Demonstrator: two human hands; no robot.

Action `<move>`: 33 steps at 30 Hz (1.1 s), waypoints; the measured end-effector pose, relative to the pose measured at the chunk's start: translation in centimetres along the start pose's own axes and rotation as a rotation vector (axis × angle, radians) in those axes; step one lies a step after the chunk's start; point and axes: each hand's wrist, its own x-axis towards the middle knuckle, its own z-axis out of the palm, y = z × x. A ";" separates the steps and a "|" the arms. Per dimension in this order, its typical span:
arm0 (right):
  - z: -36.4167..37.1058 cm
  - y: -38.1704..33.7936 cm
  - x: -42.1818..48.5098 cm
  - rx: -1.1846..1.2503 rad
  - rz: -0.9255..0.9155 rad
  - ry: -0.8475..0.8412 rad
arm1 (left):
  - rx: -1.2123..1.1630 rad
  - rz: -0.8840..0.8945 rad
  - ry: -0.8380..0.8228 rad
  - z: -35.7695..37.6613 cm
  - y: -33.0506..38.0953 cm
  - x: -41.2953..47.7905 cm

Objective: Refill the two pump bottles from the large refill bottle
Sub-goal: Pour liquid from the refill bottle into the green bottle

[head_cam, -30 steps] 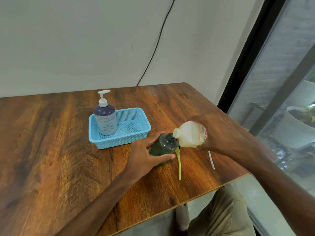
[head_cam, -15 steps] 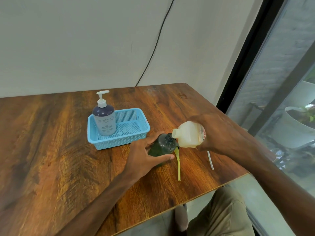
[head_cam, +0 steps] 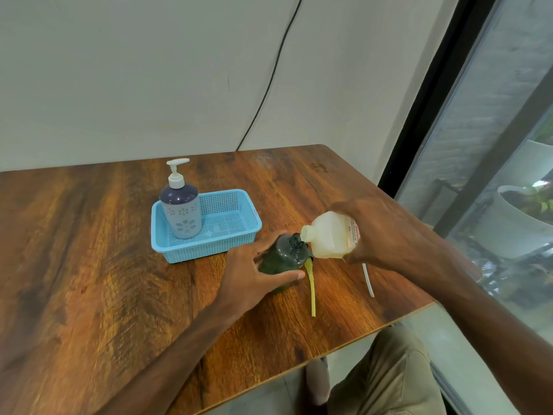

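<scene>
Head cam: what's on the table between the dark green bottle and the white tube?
Head view: a yellow-green tube lies on the table between the dark green bottle and the white tube; the rest is bare wood.

Only one legible text: the label (head_cam: 353, 235) on the large refill bottle (head_cam: 327, 238) has red capitals running sideways, "BIOCHE…", and the right hand (head_cam: 386, 232) covers the rest. Smaller print beside it is too blurred to read. The tiny sticker (head_cam: 255, 211) on the blue basket (head_cam: 209, 255) rim is unreadable.
</scene>
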 end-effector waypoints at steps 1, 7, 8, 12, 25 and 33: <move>0.0 0.0 0.0 0.000 0.000 0.003 | 0.000 0.002 -0.001 0.0 0.0 0.0; 0.0 -0.1 -0.1 0.000 -0.005 0.014 | 0.009 0.004 -0.001 0.0 0.0 -0.1; 0.0 -0.1 -0.1 0.001 -0.004 0.013 | 0.013 0.004 -0.002 0.0 0.0 -0.1; 0.0 0.0 -0.1 0.014 0.013 -0.011 | 0.016 0.000 -0.009 0.0 0.1 -0.1; -0.1 -0.1 0.2 -0.017 -0.007 0.010 | -0.010 0.015 -0.012 0.0 0.0 -0.1; 0.1 0.0 0.3 -0.007 -0.006 0.014 | -0.012 0.018 -0.010 0.0 -0.2 -0.1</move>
